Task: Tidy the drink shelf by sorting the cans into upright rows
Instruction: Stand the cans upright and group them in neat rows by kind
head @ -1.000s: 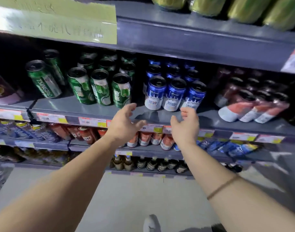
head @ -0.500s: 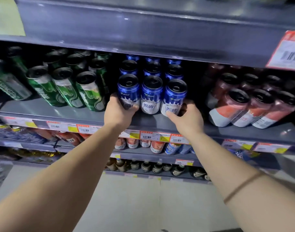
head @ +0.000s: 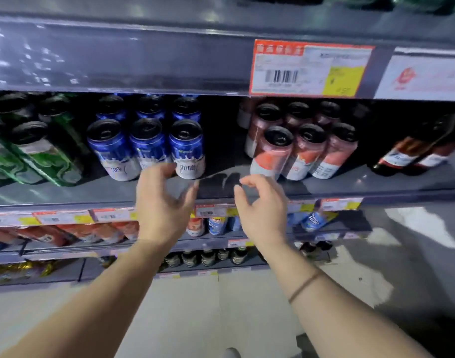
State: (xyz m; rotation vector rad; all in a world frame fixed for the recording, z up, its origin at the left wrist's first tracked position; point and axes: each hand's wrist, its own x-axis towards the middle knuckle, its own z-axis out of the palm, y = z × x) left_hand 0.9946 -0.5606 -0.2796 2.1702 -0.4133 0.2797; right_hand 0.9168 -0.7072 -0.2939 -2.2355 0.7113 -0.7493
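Nearest the camera, the left hand (head: 164, 202) is held with fingers loosely spread and grasps nothing, its fingertips just in front of the blue aluminium cans (head: 187, 148). The right hand (head: 262, 202) is held with fingers lightly curled, likewise empty. Both are poised over the front edge of the grey metal shelf (head: 221, 187). Beyond, the blue cans are seen upright in three rows; the red-and-white cans (head: 275, 151) towards the shelf's right appear next, and a grasp there is judged to be called for.

The green cans (head: 27, 156) run off the left edge, rear cans sit in shadow, and the price tags (head: 210, 211) are too blurred to read.
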